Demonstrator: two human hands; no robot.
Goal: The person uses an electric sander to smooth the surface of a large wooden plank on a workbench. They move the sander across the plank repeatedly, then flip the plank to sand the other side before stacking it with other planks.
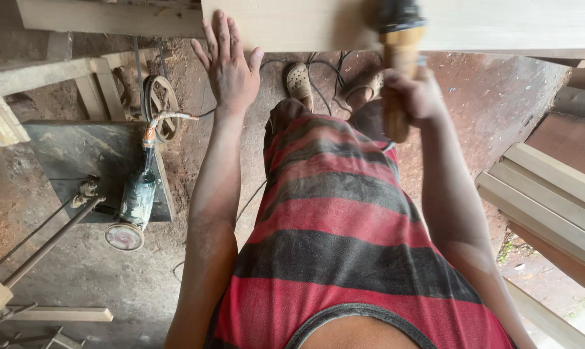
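Pale wooden board: top of view, over dirt floor. Left hand: flat on board's near edge, fingers spread, steadying. Right hand: fist wrapped round wooden-handled tool, just below board, blurred. Step: working board. Next likely needs firm bracing. Angle grinder: far left of board.

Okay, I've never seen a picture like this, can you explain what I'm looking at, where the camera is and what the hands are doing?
The camera sits on a person's head and looks straight down, so you see their striped red and grey shirt, both arms and their feet on a dirt floor. The left hand lies flat, fingers spread, on a pale wooden board at the top. The right hand grips a power tool with a yellowish body, pressed to the same board; it is blurred, so its kind is unclear. On a dark slab to the left lies an angle grinder. Stacked planks lie to the right.
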